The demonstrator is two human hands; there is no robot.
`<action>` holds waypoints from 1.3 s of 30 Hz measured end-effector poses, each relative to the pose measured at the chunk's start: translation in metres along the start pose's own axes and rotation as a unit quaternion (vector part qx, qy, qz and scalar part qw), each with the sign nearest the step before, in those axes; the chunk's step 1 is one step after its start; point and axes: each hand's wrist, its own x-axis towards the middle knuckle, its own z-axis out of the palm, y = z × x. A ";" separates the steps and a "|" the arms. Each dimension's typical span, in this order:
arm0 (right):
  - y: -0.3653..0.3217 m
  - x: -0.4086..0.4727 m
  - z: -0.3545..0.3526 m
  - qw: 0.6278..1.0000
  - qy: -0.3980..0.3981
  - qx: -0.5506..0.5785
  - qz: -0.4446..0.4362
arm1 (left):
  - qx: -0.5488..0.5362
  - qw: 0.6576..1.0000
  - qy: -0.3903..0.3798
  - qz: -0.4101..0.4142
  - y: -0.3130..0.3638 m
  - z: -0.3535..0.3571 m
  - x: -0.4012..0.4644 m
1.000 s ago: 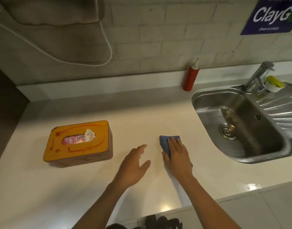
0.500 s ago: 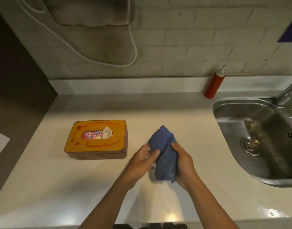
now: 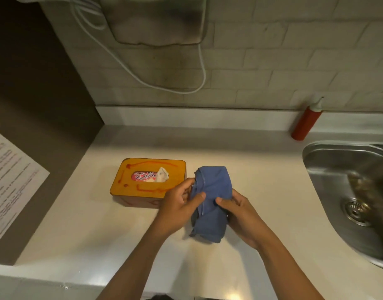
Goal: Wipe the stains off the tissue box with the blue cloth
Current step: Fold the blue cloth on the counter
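The blue cloth (image 3: 212, 200) is held up above the bench (image 3: 262, 169), bunched and folded, with its lower end hanging down. It is held between both hands. The left hand (image 3: 179, 206) is clenched on the cloth's left edge, with the thumb pressed on the front of it. The right hand (image 3: 240, 215) is clenched on the right side, with the thumb laid across the middle of the cloth.

The tissue box (image 3: 148, 180) is seen on the bench, just to the left of the cloth and the left hand. Its orange lid is marked with red stains, and a white tissue (image 3: 162, 174) is poking out of the slot.

A red squeeze bottle (image 3: 306, 122) is stood by the wall, well apart from the hands. A steel sink (image 3: 329, 165) is set into the bench on the right.
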 end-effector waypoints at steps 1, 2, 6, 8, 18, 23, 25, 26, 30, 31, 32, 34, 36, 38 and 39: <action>0.000 0.000 0.000 1.000 -0.001 0.011 0.004 | -0.036 0.999 -0.014 -0.015 0.001 -0.001 -0.002; -0.001 0.000 0.001 1.000 0.005 0.013 0.006 | -0.055 0.998 -0.022 -0.023 0.002 -0.001 -0.003; -0.008 0.001 0.002 0.997 0.068 -0.027 -0.026 | -0.098 0.993 -0.055 -0.044 0.004 0.006 -0.009; -0.013 0.001 0.001 0.994 0.078 -0.056 -0.043 | -0.166 0.978 -0.087 -0.087 0.007 0.009 -0.011; -0.024 -0.011 0.004 0.983 0.026 -0.111 -0.141 | -0.214 0.958 -0.101 -0.164 0.014 0.007 -0.010; -0.025 -0.011 0.000 0.972 0.039 -0.146 -0.178 | -0.332 0.902 -0.153 -0.230 0.009 0.009 -0.013; -0.028 -0.012 -0.002 0.966 0.034 -0.183 -0.179 | -0.346 0.893 -0.161 -0.237 0.009 0.008 -0.013; -0.027 -0.011 -0.003 0.967 0.032 -0.189 -0.167 | -0.316 0.911 -0.148 -0.220 0.010 0.009 -0.013; -0.016 -0.016 -0.009 0.993 -0.001 0.092 -0.068 | -0.204 0.969 -0.066 -0.126 0.013 0.011 -0.013; -0.013 -0.018 -0.009 0.977 -0.024 0.209 -0.031 | -0.202 0.972 -0.059 -0.109 0.013 0.011 -0.014; -0.010 -0.018 -0.007 0.957 -0.045 0.285 -0.004 | -0.194 0.975 -0.054 -0.096 0.014 0.011 -0.016; -0.003 -0.016 -0.004 0.963 -0.051 0.262 0.028 | -0.177 0.980 -0.047 -0.075 0.015 0.011 -0.019; -0.001 -0.013 0.005 0.988 -0.042 0.150 0.022 | -0.169 0.983 -0.036 -0.055 0.016 0.012 -0.021; 0.000 -0.010 0.016 0.990 -0.021 0.138 0.011 | -0.174 0.984 -0.020 -0.042 0.017 0.013 -0.023; 0.002 -0.011 0.022 0.988 -0.012 0.156 0.003 | -0.181 0.983 -0.011 -0.037 0.019 0.013 -0.024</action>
